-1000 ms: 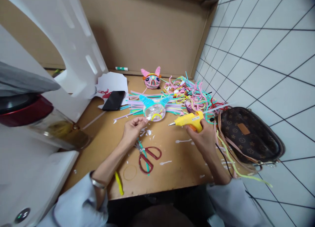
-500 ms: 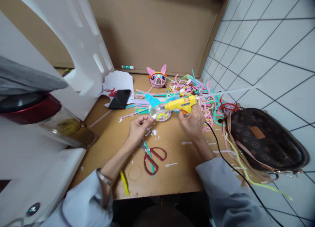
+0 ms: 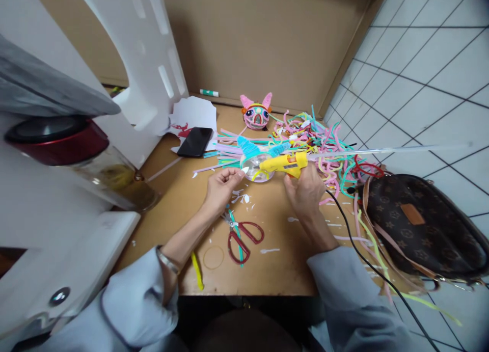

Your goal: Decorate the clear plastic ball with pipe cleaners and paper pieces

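My right hand (image 3: 307, 186) grips a yellow glue gun (image 3: 284, 163), its nozzle pointing left and a long clear glue stick (image 3: 382, 151) sticking out of its back. Between the thumb and fingertips of my left hand (image 3: 223, 186) is a small white paper piece (image 3: 245, 170), close to the nozzle. Just behind the tip lies a round clear piece with blue fuzzy ears (image 3: 248, 147) and a yellow curve on it; the gun covers part of it. Red-handled scissors (image 3: 244, 237) lie nearer to me, over a green strip.
A finished-looking pink-eared animal head (image 3: 255, 112) stands at the back beside a heap of pipe cleaners (image 3: 332, 163). A phone (image 3: 195, 141) rests on cut paper. A glass bottle (image 3: 122, 179) is at left, a brown handbag (image 3: 428, 224) at right. The gun's black cord (image 3: 353, 245) runs down right.
The whole view has shifted, so things sit a little further right and higher. The glue gun nozzle has drawn slightly back from the paper piece; both hands keep their hold.
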Motion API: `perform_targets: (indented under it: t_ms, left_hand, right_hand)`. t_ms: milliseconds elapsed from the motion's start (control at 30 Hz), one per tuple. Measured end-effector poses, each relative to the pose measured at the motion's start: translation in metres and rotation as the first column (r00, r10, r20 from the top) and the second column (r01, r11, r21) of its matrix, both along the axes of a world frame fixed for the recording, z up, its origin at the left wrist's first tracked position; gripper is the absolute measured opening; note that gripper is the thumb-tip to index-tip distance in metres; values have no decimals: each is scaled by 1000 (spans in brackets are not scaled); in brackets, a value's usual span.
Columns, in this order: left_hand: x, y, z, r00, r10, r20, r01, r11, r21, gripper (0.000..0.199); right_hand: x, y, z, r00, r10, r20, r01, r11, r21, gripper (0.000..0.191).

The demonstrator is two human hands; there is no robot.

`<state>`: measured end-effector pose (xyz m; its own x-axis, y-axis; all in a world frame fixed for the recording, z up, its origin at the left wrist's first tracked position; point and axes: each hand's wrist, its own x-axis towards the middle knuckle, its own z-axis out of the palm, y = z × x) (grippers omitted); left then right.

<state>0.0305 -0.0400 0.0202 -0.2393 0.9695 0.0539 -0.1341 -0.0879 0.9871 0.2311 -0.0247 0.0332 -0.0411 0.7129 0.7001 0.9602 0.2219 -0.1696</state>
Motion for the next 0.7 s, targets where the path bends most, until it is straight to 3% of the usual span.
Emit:
perform_targets:
  t_ms: [333, 433, 600, 700]
  left_hand:
    - [-1, -2, 7, 999, -10, -52, 13, 999, 53, 33]
    - [5, -3, 9, 998, -50, -22, 51, 998, 21, 36]
    - [10, -5, 8, 990, -120, 77, 124, 991, -57, 44]
    - [7, -4, 6, 980, -147, 131, 157, 985, -69, 46]
  right_hand:
    - [20, 7, 6, 943, -78, -324, 72, 997, -31, 23]
    - [20, 6, 9, 930, -57, -363, 45, 998, -42, 21]
    - [14, 1, 10, 945, 36, -324, -23, 999, 44, 21]
    - [14, 1, 9, 947, 27, -320, -16, 999, 35, 22]
